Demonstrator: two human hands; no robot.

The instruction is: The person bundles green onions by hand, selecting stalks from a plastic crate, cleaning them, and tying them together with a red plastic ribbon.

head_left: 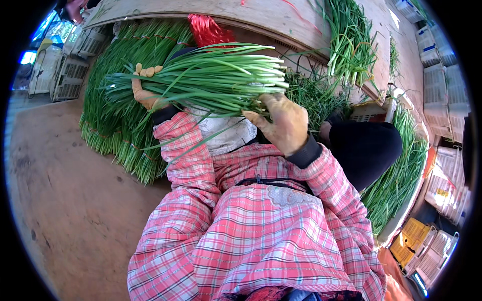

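Observation:
A loose bunch of long green Chinese chives (221, 75) lies across my lap, its pale cut ends to the right and its leafy tips to the left. Wrapped around the leafy part is my left hand (145, 90) in a tan glove, fingertips curling over the top. My right hand (285, 120), gloved alike, pinches the lower stems near their cut ends between thumb and fingers. A few single leaves hang below the bunch over my left sleeve. Under it shows a white cloth (231, 136) on my lap.
Tied chive bundles (108, 108) are heaped at my left. Red ties (208, 31) hang at the wooden bench (281, 17), where more chives (349, 45) lie. Loose trimmings (314, 95) lie ahead right. A large basket of chives (396, 170) stands at right, near stacked crates (442, 95).

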